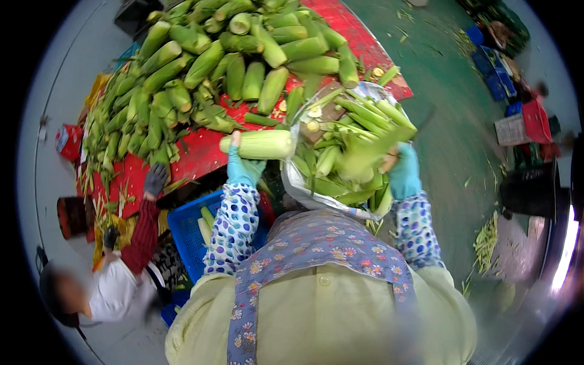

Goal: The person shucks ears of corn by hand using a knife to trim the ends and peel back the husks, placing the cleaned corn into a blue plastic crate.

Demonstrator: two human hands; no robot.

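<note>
My left hand [244,165], in a light-blue glove with bare fingertips, grips a pale green ear of corn [260,144] with most of its husk off, held level over the front edge of the red table. My right hand [401,169], gloved alike, is at the right of an open white woven sack [296,180] filled with green corn husks [365,118]. A blurred green husk leaf [378,150] runs from the fingers of my right hand across the sack. Beyond lies a big heap of unhusked corn ears [237,73].
The red table [200,150] spans the front and left. A blue plastic basket [187,237] with some corn stands below my left arm. At the left a co-worker [123,283] reaches a gloved hand to the heap. Blue crates [492,73] and a black bin [529,189] stand far right.
</note>
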